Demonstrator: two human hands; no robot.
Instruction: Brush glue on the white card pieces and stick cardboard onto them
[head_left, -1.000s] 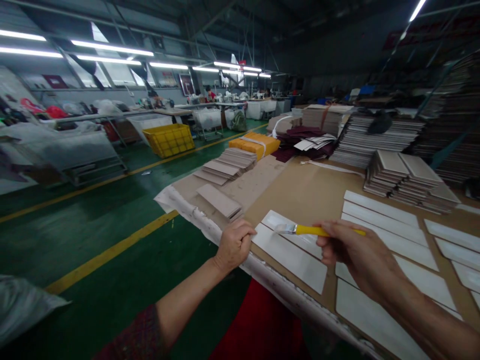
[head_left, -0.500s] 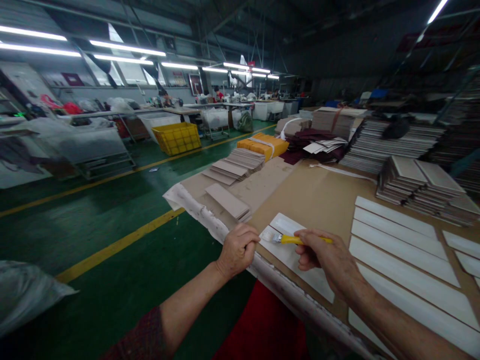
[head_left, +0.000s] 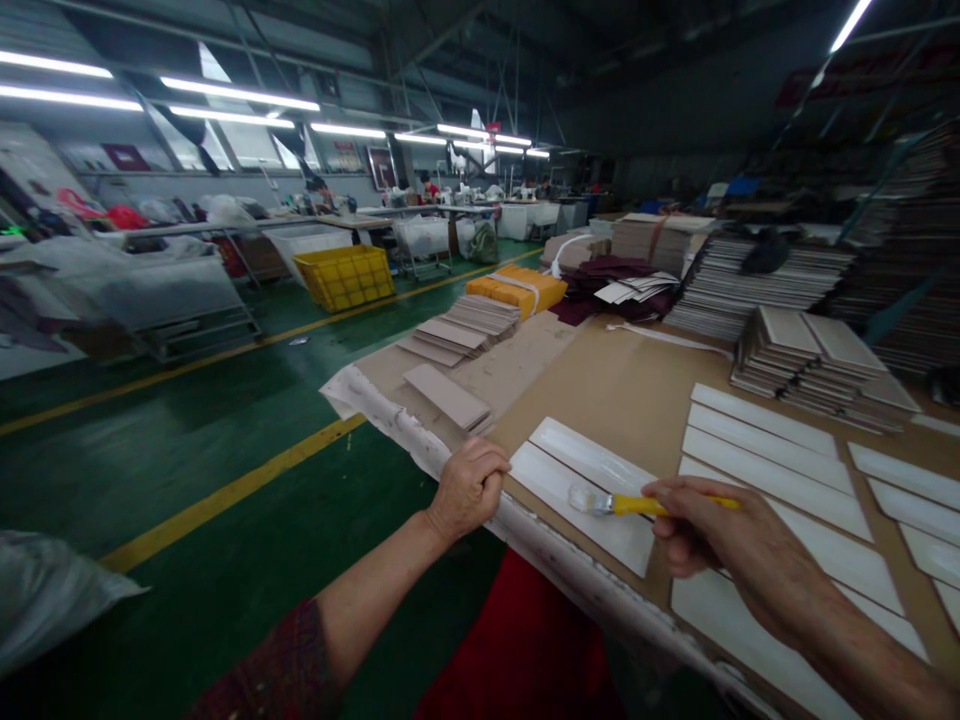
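Note:
My right hand [head_left: 731, 545] is closed around a yellow-handled brush [head_left: 626, 503]. Its white bristles rest on a white paper strip [head_left: 577, 490] that lies on the brown table top [head_left: 622, 390] near the front edge. My left hand [head_left: 469, 488] is curled at the table's paper-wrapped edge [head_left: 405, 435], its fingertips pressing the left end of that strip. More white strips [head_left: 765, 450] lie in rows to the right, and another one [head_left: 742, 640] sits under my right forearm.
Stacks of grey boards [head_left: 814, 365] stand at the back right, smaller stacks [head_left: 457, 335] at the table's far left, with one stack [head_left: 448, 398] close to my left hand. Orange bundles [head_left: 514, 288] sit behind. A yellow crate [head_left: 343, 276] and other tables stand across the green floor.
The brush swept left to the strip's end half a second ago, then back right along the strip. My left hand stayed at the table edge. The camera shifted slightly.

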